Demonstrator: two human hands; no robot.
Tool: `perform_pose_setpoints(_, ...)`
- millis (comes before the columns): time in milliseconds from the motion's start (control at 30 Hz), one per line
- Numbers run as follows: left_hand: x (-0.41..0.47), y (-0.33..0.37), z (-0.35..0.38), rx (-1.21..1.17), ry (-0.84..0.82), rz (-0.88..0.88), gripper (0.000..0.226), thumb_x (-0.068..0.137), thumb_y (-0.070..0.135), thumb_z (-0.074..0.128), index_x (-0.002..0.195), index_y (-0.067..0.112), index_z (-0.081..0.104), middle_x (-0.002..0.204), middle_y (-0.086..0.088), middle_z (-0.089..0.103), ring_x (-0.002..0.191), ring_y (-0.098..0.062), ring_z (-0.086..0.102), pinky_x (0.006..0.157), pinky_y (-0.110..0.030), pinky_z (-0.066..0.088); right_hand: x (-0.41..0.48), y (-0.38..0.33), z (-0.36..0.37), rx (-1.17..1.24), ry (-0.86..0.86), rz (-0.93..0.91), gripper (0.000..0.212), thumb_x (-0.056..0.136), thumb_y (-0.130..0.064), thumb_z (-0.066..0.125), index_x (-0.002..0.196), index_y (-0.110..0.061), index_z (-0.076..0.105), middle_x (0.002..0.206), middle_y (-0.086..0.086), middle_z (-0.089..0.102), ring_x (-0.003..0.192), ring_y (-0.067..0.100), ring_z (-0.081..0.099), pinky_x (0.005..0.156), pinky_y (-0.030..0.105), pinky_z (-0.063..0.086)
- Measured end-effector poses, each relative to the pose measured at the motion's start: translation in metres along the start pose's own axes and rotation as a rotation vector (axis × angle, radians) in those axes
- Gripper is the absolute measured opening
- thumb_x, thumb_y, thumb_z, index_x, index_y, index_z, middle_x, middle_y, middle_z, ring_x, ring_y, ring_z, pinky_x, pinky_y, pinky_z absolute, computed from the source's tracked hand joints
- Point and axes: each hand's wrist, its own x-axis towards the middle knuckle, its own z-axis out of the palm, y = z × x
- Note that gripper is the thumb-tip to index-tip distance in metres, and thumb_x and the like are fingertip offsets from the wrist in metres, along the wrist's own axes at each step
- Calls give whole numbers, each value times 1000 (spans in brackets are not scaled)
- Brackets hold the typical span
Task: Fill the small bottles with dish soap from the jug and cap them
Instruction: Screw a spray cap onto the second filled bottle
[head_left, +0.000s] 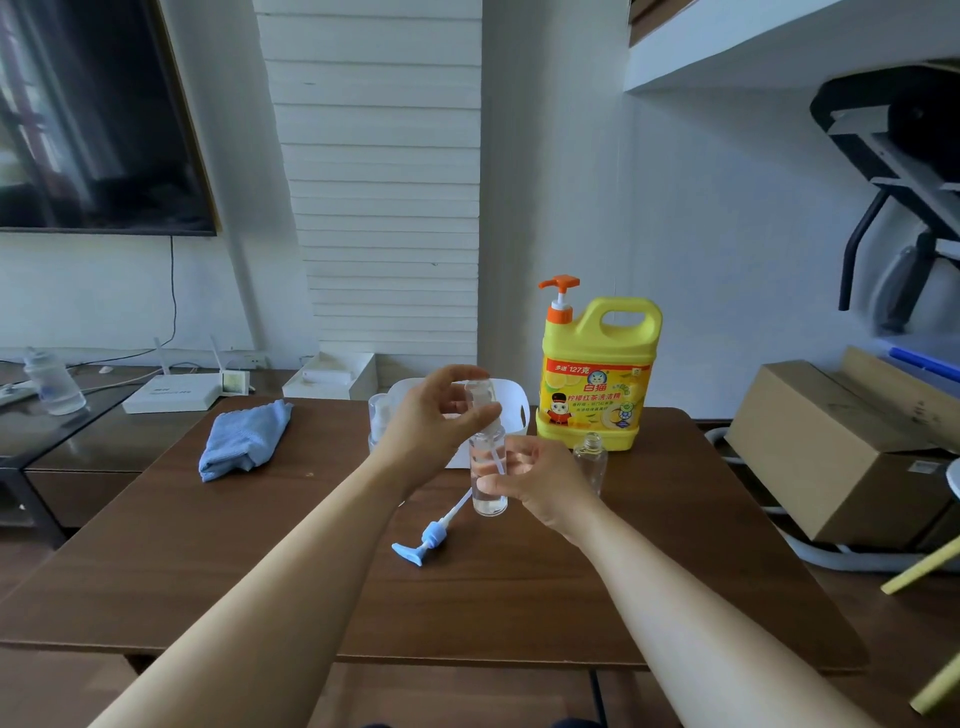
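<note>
You have a small clear plastic bottle (488, 480) upright at the centre of the frame, a smooth cylinder standing on or just above the dark wood-grain table (291, 571). Your right hand (540, 480) wraps its lower body from the right, thumb across the front. Your left hand (441, 421) comes in from the left with fingers curled around the clear pump cap (480, 392) at the bottle's neck; a thin dip tube slants down inside the bottle. Both forearms are bare and reach in from the lower edge of the frame.

Right of centre, the glossy yellow jug (597, 374) with an orange pump head stands at the table's far edge. A second small bottle (591, 462), uncapped, stands just in front of it, partly hidden by your right hand. A light blue pump (428, 538) with a white tube lies flat on the table below the held bottle. A soft, folded blue cloth (244, 439) lies at centre left.

Behind your left hand, a white container (514, 410) and one more clear capped bottle (379, 415) are mostly covered. How full the held bottle is cannot be made out.
</note>
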Motion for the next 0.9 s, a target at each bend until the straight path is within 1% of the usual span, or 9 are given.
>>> perform_pose_setpoints(100,1,-1,1,-29,-5,2,34,86,17,67,118,26,62,103,-9,65,91,-17,64,69,-12,49,-1,0,0,22,8,-14,29,69,0,77,80,-26,71,90,-1,75,88,14,71,74,17,54)
perform_pose_setpoints(167,1,-2,1,-59,-28,4,37,88,15,65,122,30,60,101,-8,63,92,-16,65,73,-16,47,-1,0,-1,19,4,-21,28,69,0,77,82,-25,72,92,-2,75,90,14,72,72,14,53)
perform_pose_setpoints(233,1,-3,2,-92,-37,-1,49,87,15,66,130,34,52,104,-4,61,95,-13,64,78,-17,46,-1,1,-1,27,-4,-23,28,70,-2,76,85,-25,73,93,-2,75,92,13,71,75,17,54)
perform_pose_setpoints(300,1,-5,2,-160,-36,-39,66,84,15,69,140,34,39,115,-2,60,105,-11,62,83,-16,48,1,0,-1,41,-1,-19,27,70,-5,77,85,-27,73,94,-2,76,94,13,71,84,27,56)
perform_pose_setpoints(400,-4,-9,0,-245,-68,-95,76,79,17,75,142,30,34,122,5,60,109,-4,61,78,-13,52,4,-3,-1,49,-7,-32,26,69,-6,78,88,-24,74,96,3,75,96,17,70,90,36,55)
perform_pose_setpoints(500,-10,-18,0,-172,-121,-98,54,80,20,75,129,18,55,117,1,68,107,-9,65,88,-25,54,5,-10,-3,65,-17,-60,32,69,-5,80,98,-18,73,98,5,75,98,18,70,89,31,54)
perform_pose_setpoints(600,-16,-19,1,-147,-130,-82,25,85,9,67,110,14,68,103,0,73,100,-11,68,84,-22,53,5,-15,-3,58,-33,-108,31,73,-12,79,102,-22,73,98,1,75,97,12,70,90,28,54)
perform_pose_setpoints(700,-18,-18,0,-188,-124,-83,24,86,6,66,109,12,68,104,-1,73,100,-8,68,75,-14,52,6,-17,-1,39,-37,-116,30,74,-15,79,102,-21,73,96,2,75,96,14,71,92,34,54)
perform_pose_setpoints(900,-20,-20,1,-249,-99,-114,24,84,9,69,108,10,68,105,-2,73,99,-10,68,77,-18,54,8,-17,-8,-33,-123,-72,31,74,-12,76,104,-20,73,100,0,75,100,12,69,97,39,51)
